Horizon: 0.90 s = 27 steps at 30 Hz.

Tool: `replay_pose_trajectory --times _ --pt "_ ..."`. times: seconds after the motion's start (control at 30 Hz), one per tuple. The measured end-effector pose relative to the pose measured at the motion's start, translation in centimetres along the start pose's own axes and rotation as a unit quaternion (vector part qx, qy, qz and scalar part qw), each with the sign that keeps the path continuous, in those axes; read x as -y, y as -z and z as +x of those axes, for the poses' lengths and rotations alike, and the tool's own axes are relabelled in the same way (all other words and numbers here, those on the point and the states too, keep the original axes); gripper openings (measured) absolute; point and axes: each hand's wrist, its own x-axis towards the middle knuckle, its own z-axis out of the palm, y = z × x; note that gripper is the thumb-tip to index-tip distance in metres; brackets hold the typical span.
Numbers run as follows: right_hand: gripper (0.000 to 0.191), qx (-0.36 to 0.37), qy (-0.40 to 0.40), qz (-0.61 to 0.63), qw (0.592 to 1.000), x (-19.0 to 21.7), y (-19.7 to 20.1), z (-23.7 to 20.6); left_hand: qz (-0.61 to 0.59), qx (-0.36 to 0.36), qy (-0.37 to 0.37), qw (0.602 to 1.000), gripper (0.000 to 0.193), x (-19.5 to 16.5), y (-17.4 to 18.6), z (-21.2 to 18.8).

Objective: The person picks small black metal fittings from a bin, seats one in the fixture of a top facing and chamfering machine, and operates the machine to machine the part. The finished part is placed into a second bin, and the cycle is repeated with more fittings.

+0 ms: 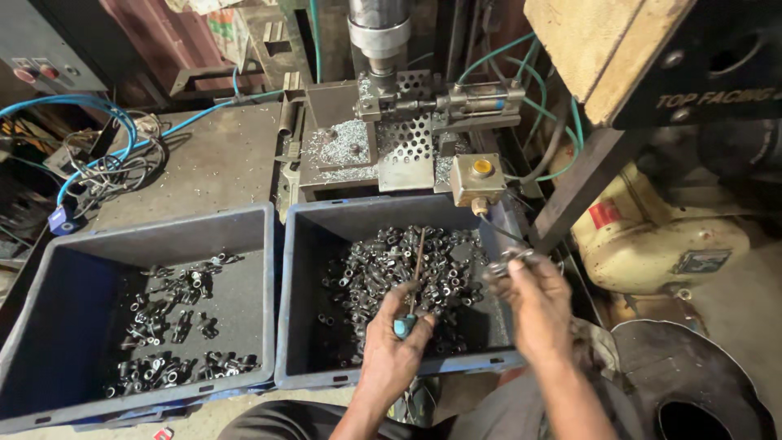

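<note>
Over the right grey crate (303, 269) of small metal fittings (383, 265), my left hand (397, 346) grips a blue-handled screwdriver (411, 285) (shaft pointing far), while my right hand (533, 301) pinches one blurred fitting (507, 262).

The left hand (397, 346) is gripping a screwdriver (413, 285) with a glossy blue plastic handle and a dull, rusty metal shaft. The right hand (533, 301) is pinching small dark metal parts (507, 262), oily and slightly shiny. Both plastic bins (305, 244) are looking matt, grey-blue and scuffed. Bright metal shavings (346, 143) are lying on the perforated steel plate (407, 147), beside rough bare wood (586, 49).
</note>
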Motion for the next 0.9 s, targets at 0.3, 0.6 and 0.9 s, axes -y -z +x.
replay_pose_trajectory --times 0.3,0.6,0.9 --pt "0.031 0.002 0.053 -0.109 0.993 -0.4 3.5 2.3 0.023 -0.024 -0.061 0.998 0.024 -0.4 0.7 2.0" --pt "0.019 0.039 0.008 -0.124 0.992 -1.7 3.7 2.5 0.434 -0.142 -0.395 0.797 0.020 -14.7 6.6 13.5" --pt "0.015 0.049 0.001 -0.177 0.983 -1.7 3.8 2.3 0.644 -0.105 -0.280 0.704 0.011 -20.0 4.4 18.8"
